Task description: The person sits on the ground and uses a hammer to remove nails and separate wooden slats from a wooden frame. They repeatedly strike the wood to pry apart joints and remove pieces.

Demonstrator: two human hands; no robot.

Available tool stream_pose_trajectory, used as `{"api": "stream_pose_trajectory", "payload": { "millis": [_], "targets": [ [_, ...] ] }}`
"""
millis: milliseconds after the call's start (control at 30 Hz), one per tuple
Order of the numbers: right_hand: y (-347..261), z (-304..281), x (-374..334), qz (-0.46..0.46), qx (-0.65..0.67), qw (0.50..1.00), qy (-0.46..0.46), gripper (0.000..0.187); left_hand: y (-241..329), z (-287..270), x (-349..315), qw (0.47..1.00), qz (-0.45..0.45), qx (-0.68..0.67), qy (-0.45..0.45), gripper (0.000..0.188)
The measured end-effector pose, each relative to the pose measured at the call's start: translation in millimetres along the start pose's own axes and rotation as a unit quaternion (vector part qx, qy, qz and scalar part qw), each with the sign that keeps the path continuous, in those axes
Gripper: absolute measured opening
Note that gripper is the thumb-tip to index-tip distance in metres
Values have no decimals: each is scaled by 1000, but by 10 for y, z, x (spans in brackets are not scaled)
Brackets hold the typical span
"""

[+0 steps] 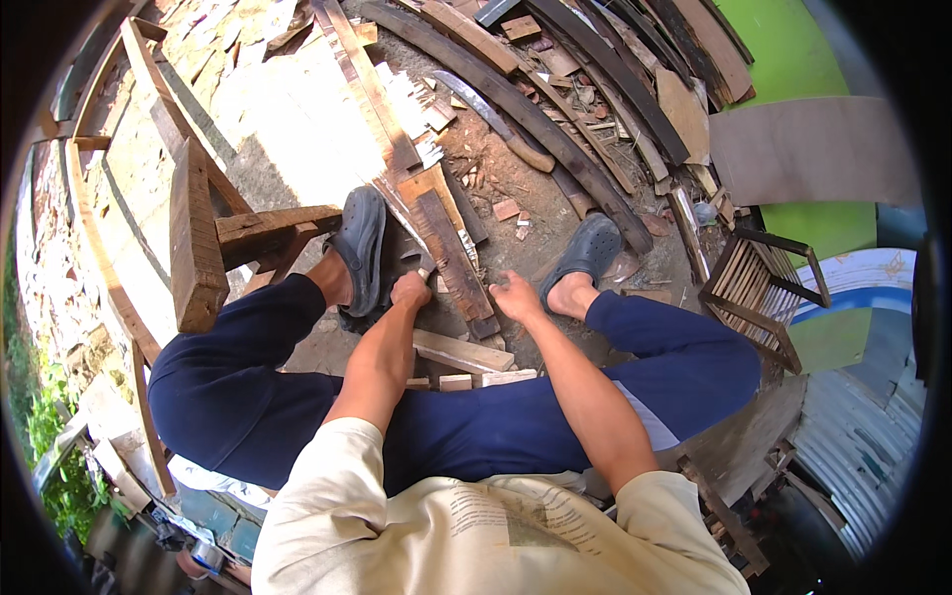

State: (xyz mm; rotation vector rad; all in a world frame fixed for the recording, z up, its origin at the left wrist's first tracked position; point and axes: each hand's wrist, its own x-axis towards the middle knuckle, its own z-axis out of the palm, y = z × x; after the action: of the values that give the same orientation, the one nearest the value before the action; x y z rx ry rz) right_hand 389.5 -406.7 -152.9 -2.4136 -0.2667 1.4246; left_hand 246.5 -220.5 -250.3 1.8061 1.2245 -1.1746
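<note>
A rough brown board lies on other wood between my feet, its near end pointing toward me. Closed into a fist beside its left edge, my left hand grips a pale wooden handle; what the handle belongs to cannot be made out. To the right of the board is my right hand, with its fingers curled together close to the board's edge. Whatever those fingers pinch is too small to tell. Beyond the board, a long curved knife with a wooden handle rests on the ground.
A wooden frame of thick beams stands at the left, one leg beside my left shoe. Long planks stretch across the far right. A slatted wooden piece lies right of my right shoe. Short offcuts sit near my lap.
</note>
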Motion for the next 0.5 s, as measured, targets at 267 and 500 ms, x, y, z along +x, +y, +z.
{"api": "stream_pose_trajectory", "payload": {
  "millis": [267,500],
  "targets": [
    [-120,33,79,-13,30,999,-13,52,278,-234,-322,1000,2,11,19,53],
    [-217,50,68,-33,-3,999,13,52,-22,-188,-429,958,-29,-234,-165,30]
  ]
}}
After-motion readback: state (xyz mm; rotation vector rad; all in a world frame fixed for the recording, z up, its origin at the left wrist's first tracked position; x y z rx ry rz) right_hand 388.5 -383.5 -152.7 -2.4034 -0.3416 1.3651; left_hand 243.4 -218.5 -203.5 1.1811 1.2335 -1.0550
